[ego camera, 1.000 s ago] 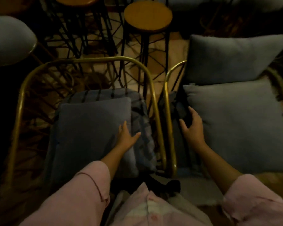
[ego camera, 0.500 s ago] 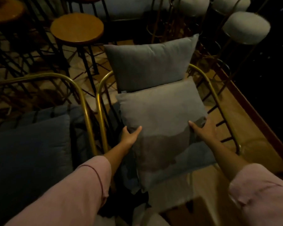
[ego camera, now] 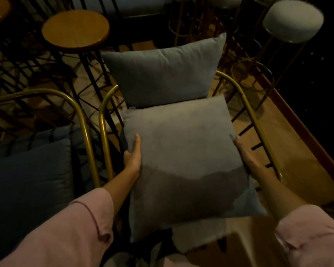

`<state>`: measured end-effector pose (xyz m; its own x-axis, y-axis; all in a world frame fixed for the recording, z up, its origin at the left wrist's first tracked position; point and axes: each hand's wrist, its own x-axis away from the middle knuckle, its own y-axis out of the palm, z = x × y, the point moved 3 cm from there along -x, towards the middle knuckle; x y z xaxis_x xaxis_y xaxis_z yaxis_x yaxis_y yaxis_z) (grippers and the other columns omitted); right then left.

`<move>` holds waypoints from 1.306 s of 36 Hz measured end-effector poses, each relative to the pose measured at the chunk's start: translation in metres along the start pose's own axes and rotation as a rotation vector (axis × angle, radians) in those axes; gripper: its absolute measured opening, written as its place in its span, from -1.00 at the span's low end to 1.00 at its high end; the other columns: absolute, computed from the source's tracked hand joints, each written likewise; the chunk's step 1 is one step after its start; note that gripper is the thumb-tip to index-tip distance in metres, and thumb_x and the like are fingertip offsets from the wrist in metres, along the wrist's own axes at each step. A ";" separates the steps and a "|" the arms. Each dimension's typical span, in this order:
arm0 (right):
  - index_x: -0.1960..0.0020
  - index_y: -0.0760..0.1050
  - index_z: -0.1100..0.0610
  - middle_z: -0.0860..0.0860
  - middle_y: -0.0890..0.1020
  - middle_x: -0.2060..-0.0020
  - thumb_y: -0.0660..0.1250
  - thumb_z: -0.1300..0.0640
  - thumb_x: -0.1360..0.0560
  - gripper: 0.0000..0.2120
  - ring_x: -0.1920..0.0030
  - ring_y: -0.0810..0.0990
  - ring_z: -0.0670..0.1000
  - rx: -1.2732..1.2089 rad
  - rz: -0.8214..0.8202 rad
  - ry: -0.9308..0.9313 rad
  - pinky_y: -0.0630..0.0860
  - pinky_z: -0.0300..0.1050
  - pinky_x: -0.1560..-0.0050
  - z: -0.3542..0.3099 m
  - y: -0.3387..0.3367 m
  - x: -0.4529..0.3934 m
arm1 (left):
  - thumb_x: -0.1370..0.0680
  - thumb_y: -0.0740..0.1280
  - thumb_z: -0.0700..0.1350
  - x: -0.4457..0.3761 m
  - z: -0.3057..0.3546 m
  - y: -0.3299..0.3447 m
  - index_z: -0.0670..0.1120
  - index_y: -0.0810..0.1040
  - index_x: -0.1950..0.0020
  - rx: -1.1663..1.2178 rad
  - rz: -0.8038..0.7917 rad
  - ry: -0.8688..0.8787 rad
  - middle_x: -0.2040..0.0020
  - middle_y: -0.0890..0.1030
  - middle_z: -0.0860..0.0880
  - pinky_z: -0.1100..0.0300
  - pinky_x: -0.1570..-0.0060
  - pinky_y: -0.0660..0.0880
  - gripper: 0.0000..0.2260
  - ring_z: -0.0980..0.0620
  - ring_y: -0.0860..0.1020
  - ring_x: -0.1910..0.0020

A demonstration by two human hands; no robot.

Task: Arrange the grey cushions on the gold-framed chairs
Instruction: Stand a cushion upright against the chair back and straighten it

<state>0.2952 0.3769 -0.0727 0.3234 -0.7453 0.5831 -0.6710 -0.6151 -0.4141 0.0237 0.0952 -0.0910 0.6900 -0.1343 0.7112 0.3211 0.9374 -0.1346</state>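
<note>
A grey seat cushion (ego camera: 183, 158) lies on the right gold-framed chair (ego camera: 247, 105). My left hand (ego camera: 133, 157) grips its left edge and my right hand (ego camera: 246, 154) grips its right edge. Behind it a second grey cushion (ego camera: 162, 72) leans upright against the chair's back. The left gold-framed chair (ego camera: 79, 116) holds a darker grey cushion (ego camera: 27, 180), partly cut off by the frame's edge.
A round wooden stool (ego camera: 75, 29) on black legs stands behind the chairs. A white padded stool (ego camera: 293, 20) with gold legs is at the back right. Black wire chair frames crowd the far left. A wooden floor ledge (ego camera: 304, 151) runs along the right.
My view swung from the left chair to the right one. My left hand left the dark cushion, and both hands now hold the sides of the right chair's seat cushion.
</note>
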 end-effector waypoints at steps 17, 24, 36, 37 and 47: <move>-0.27 0.57 0.00 0.04 0.68 -0.17 0.47 -0.57 -0.03 -0.02 -0.12 0.69 0.05 -0.378 -0.394 -0.164 0.61 -0.04 -0.02 -0.163 0.239 0.082 | -0.26 0.28 0.53 -0.005 0.135 -0.270 -0.13 0.50 -0.34 0.170 0.307 0.328 -0.29 0.57 -0.16 -0.11 -0.29 0.50 -0.09 -0.18 0.57 -0.22; -0.56 0.24 -0.01 0.04 0.51 -0.38 0.51 -0.51 -0.09 0.18 -0.29 0.56 0.14 -0.249 -0.510 -0.335 0.51 0.22 -0.30 -0.279 0.362 0.142 | -0.49 0.29 0.32 -0.014 0.194 -0.401 -0.17 0.29 -0.52 0.290 0.426 0.423 -0.46 0.42 -0.14 0.05 -0.38 0.40 -0.23 -0.12 0.43 -0.42; -0.48 0.38 -0.03 -0.03 0.59 -0.27 0.61 -0.38 -0.04 0.09 -0.26 0.57 0.09 -0.298 -0.503 -0.396 0.55 0.07 -0.24 -0.391 0.560 0.178 | -0.44 0.34 0.34 -0.108 0.287 -0.568 -0.04 0.34 -0.51 0.218 0.376 0.434 -0.49 0.41 -0.06 0.07 -0.46 0.29 -0.25 -0.11 0.38 -0.46; -0.48 0.38 -0.04 -0.03 0.58 -0.29 0.59 -0.36 -0.09 0.04 -0.26 0.57 0.09 -0.304 -0.491 -0.391 0.54 0.09 -0.27 -0.397 0.573 0.177 | -0.46 0.35 0.30 -0.121 0.292 -0.576 -0.05 0.30 -0.53 0.231 0.358 0.430 -0.50 0.40 -0.06 0.05 -0.45 0.30 -0.25 -0.12 0.38 -0.47; -0.57 0.19 -0.10 -0.03 0.40 -0.49 0.57 -0.32 -0.17 0.08 -0.46 0.38 0.14 -0.298 -0.492 -0.269 0.37 0.36 -0.39 -0.404 0.661 0.151 | -0.51 0.37 0.15 -0.218 0.295 -0.614 -0.12 0.20 -0.55 0.152 0.337 0.374 -0.51 0.36 -0.06 0.31 -0.23 0.30 -0.28 -0.08 0.33 -0.50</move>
<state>-0.3684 -0.0386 0.0241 0.7714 -0.4564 0.4435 -0.5460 -0.8326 0.0928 -0.5150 -0.3559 0.0406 0.9322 0.1029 0.3470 -0.0369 0.9808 -0.1917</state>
